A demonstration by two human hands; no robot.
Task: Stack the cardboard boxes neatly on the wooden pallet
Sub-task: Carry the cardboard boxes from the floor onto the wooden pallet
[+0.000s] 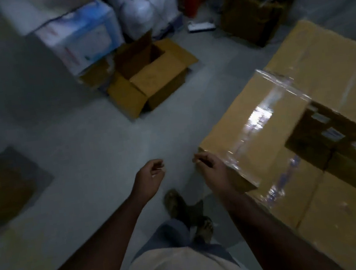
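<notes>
While my right hand (212,171) hovered curled beside the taped box (269,122), my left hand (150,175) hung loosely curled, holding nothing.

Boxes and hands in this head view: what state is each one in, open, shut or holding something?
Taped box: shut, sealed with clear tape, on top of the stack.
Open box: on the floor, flaps spread, looks empty.
Dark box: open, contents unclear.
Left hand: loosely curled, holding nothing.
Right hand: loosely curled, by the taped box's corner, gripping nothing.
</notes>
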